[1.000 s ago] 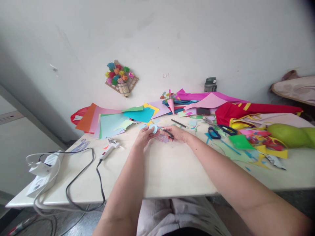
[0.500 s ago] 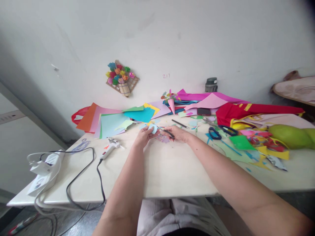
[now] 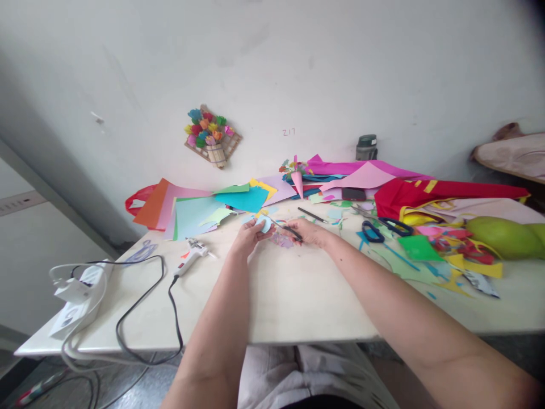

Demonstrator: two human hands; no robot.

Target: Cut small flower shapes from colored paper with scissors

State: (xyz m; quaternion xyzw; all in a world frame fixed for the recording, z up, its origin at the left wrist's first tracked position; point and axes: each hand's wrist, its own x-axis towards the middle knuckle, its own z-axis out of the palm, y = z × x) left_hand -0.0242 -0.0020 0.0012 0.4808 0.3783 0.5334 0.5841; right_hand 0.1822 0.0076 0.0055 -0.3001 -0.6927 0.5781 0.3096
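Observation:
Near the middle of the white table, my left hand (image 3: 248,237) is closed on a small light blue paper piece (image 3: 265,225), its thumb on top. My right hand (image 3: 307,233) grips a pair of dark-handled scissors (image 3: 292,232), whose blades point left to the edge of the blue piece. Purple paper scraps (image 3: 284,241) lie under and between the two hands. Just behind my right hand rests a black pen (image 3: 312,215). Whether the blades are apart cannot be made out.
A glue gun (image 3: 191,258) and its black cord lie left, near a white power strip (image 3: 80,301). Coloured sheets (image 3: 196,216) spread behind. At right are large scissors (image 3: 371,231), a red cloth (image 3: 395,196), paper scraps and a green object (image 3: 494,236). A pink paper cone (image 3: 297,184) stands behind.
The view has shifted very slightly. Both hands keep nearly the same place, with the same holds on the blue piece and the scissors.

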